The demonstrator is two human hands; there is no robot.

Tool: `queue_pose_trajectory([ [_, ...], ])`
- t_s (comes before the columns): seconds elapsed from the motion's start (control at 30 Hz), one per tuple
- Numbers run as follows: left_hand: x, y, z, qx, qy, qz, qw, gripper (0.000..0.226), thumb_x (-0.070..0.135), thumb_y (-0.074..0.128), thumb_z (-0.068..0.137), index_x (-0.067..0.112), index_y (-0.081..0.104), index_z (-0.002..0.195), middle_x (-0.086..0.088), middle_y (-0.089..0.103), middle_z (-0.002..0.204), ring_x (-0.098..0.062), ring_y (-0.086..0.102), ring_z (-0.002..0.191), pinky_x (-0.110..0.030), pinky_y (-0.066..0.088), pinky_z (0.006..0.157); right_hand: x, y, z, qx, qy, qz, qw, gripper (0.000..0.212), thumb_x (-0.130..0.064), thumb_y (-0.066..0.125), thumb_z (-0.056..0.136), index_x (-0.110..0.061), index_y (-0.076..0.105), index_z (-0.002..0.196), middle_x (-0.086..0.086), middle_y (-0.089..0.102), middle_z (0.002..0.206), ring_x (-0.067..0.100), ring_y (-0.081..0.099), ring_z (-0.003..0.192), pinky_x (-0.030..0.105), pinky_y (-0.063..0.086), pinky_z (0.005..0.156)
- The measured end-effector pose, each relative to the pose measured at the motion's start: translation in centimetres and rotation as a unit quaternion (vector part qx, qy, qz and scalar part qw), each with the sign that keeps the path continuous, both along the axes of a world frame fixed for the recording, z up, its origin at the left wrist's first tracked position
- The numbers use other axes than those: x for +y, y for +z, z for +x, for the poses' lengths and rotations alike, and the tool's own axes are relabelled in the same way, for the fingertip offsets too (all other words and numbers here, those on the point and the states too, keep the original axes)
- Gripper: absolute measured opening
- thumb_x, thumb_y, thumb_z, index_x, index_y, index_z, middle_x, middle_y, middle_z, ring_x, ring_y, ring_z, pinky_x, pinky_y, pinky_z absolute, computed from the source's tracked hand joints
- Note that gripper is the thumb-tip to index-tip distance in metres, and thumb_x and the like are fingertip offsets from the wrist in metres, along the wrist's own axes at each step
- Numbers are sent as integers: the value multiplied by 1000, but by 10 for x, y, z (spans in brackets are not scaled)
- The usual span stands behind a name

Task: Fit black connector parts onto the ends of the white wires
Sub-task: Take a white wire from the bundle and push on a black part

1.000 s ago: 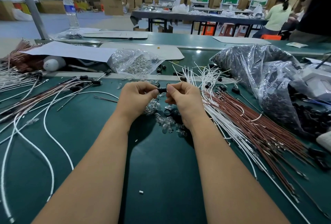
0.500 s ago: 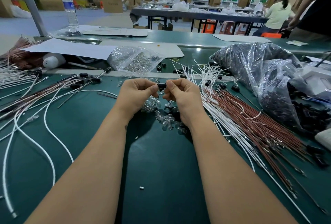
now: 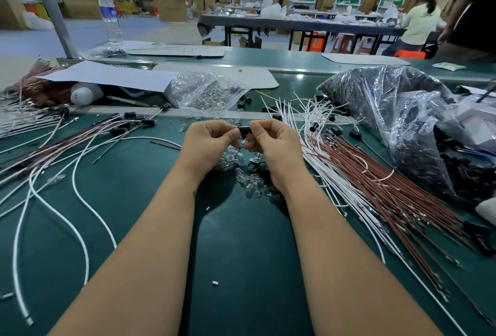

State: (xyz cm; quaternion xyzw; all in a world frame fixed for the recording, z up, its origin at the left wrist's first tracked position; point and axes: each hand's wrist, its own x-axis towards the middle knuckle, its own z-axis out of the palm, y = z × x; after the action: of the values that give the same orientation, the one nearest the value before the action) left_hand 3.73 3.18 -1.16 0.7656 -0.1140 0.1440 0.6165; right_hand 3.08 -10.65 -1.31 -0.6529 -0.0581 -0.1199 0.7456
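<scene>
Black connector part (image 3: 244, 130) — pinched between left hand (image 3: 212, 140), right hand (image 3: 273, 142).

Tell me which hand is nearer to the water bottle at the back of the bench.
Left. The left hand lies toward the water bottle, which stands far back on the left. The right hand sits farther right; both pinch the black connector part.

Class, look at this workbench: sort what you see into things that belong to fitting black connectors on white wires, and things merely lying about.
Belonging to the job:
- small black plastic connector, pinched between left hand and right hand
- loose white insulated wires
- clear plastic bag of black parts

Lying about:
- clear plastic water bottle
- white paper sheet
- reddish-brown wires
</scene>
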Motion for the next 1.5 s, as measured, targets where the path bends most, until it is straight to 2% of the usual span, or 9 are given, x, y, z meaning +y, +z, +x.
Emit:
queue_pose_trajectory([
  [0.17,-3,1,-1,-8,26,1,1000,10,11,67,88,13,70,79,-4,67,67,-10,59,62,-20,49,68,2,7,1,47,61,184,980,26,-11,37,104,-2,60,100,9,65,71,17,65,61,24,55,61],
  [0.43,-19,3,-6,-52,38,65,996,7,7,69,85,7,71,78,-3,69,66,-8,58,54,-21,49,59,10,10,3,68,43,190,979,38,-27,37,104,-9,65,87,4,62,79,13,55,66,24,46,64],
  [0.57,-29,1,-8,-121,71,77,987,12,5,72,81,11,69,71,7,66,63,2,56,55,-11,43,57,15,13,0,107,152,332,925,48,-39,30,104,-9,55,76,14,67,87,25,61,84,37,46,94],
  [0.67,-34,-2,-6,-154,90,101,979,8,8,73,79,8,71,71,0,65,62,-2,49,54,-15,41,55,13,18,-3,123,196,419,878,54,-47,24,103,-9,48,74,18,66,84,27,64,85,37,49,90],
  [1.0,-42,-3,-8,-197,90,174,961,8,8,68,82,2,72,78,-9,72,85,-30,68,81,-41,54,73,18,23,-3,150,115,443,876,51,-39,28,104,-14,38,61,17,59,69,28,60,75,39,49,87],
  [1.2,-42,-1,-14,-198,109,214,950,13,12,63,86,2,69,80,-11,70,87,-35,62,78,-42,51,68,18,24,-6,139,113,405,897,53,-34,26,105,-14,41,58,13,62,59,24,65,65,31,55,68],
  [1.3,-41,1,-15,-184,120,221,950,13,17,64,87,6,69,82,-10,70,86,-34,62,80,-41,50,68,20,23,-8,125,130,391,902,70,-41,23,105,-13,54,49,15,67,66,25,65,72,31,55,73],
  [1.4,-36,3,-16,-182,136,234,945,10,24,62,90,17,69,89,-4,70,86,-29,61,81,-36,48,65,18,22,-9,115,154,420,887,54,-44,26,104,-12,47,66,17,68,74,27,65,78,34,53,80],
  [1.5,-28,3,-15,-177,131,266,939,18,26,50,97,27,66,107,2,70,96,-22,60,86,-33,46,65,14,21,-6,84,61,241,965,35,-29,39,103,-11,57,80,5,67,78,15,63,75,27,53,73],
])
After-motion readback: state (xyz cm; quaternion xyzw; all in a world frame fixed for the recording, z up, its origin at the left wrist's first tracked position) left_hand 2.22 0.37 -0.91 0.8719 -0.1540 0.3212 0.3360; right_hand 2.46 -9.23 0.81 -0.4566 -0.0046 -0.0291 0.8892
